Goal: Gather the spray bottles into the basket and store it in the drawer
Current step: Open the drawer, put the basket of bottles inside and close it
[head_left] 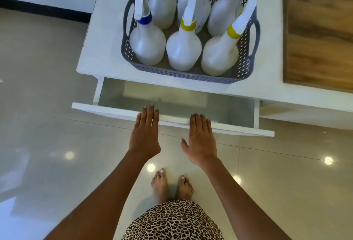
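The person stands with bare feet [172,186] on the shiny floor [47,144], and both arms reach forward and down. The left hand [145,134] and the right hand [200,140] are flat, palms down, side by side. The fingers are straight and close together, and they hold nothing. The fingertips lie over the top edge of the drawer [114,110] front, but it is hard to tell if they touch it. The drawer stands partly open, likely so the basket can go inside, though it may need to open more to make room. Just behind and above it, on the white counter [99,48], sits the gray basket [181,76], close to the front edge, so the way down to the drawer is short. All six spray bottles [183,52] stand upright inside it, packed in two rows, so they can be carried in one go. So the gathering looks done, and the lifting is not. A wooden board [319,39] lies to the right.
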`<control>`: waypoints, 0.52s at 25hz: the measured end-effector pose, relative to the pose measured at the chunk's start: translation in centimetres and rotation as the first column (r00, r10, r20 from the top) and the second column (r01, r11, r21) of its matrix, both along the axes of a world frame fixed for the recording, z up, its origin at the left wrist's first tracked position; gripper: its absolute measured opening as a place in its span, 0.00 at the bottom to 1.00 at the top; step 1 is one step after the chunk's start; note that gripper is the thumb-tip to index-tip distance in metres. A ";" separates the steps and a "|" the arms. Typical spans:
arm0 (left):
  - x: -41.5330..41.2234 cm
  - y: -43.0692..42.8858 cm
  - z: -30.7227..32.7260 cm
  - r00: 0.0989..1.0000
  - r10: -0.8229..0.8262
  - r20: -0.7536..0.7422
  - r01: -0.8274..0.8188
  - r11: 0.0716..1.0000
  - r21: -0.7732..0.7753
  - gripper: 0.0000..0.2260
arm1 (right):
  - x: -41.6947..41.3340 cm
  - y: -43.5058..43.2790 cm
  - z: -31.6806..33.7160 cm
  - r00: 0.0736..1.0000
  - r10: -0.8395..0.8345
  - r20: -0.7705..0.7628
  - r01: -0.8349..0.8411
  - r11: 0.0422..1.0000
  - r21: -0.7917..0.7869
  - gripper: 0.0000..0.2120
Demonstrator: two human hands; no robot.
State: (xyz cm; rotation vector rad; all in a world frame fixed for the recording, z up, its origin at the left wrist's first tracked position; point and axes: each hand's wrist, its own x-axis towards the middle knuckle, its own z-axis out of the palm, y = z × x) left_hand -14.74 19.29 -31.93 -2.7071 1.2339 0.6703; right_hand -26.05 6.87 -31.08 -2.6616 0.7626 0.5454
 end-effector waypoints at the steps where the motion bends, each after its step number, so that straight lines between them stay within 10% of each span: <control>1: -0.4 0.5 0.3 0.999 0.003 -0.034 -0.002 1.000 0.021 0.41 | -0.5 0.5 0.1 1.000 0.008 -0.016 -0.007 1.000 0.027 0.37; 13: -8.5 8.7 3.1 0.975 0.037 -0.221 0.010 0.978 0.211 0.44 | -9.0 8.4 1.3 0.982 0.064 -0.178 -0.022 0.974 0.225 0.34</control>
